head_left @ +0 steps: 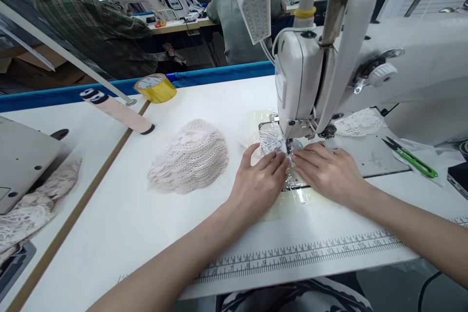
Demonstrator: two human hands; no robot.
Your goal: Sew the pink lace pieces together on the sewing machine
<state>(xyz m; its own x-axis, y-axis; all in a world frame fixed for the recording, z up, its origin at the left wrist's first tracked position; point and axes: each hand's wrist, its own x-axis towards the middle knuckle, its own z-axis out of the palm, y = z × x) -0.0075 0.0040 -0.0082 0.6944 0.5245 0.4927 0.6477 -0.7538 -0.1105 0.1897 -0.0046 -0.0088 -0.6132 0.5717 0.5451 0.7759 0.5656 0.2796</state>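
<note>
Two hands, left hand [260,180] and right hand [326,170], are pressing flat, fingers extended, on a lace piece [269,144] beneath the sewing machine [303,83]; lace pile [190,156] is lying alongside.

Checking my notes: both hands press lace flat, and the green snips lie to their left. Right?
No: the head view shows the green snips to the right of the hands; left hand and right hand press the lace flat.

Lace [268,144] at the needle: openwork cloth, rough, matt; likewise the pile [188,158]. Worktop [146,224]: smooth, matt white. Machine [420,58]: glossy painted metal. Tape [155,87] near the far edge: shiny yellow plastic. Film [298,194] under the lace: clear, glossy. Snips [411,158]: green plastic handles.
</note>
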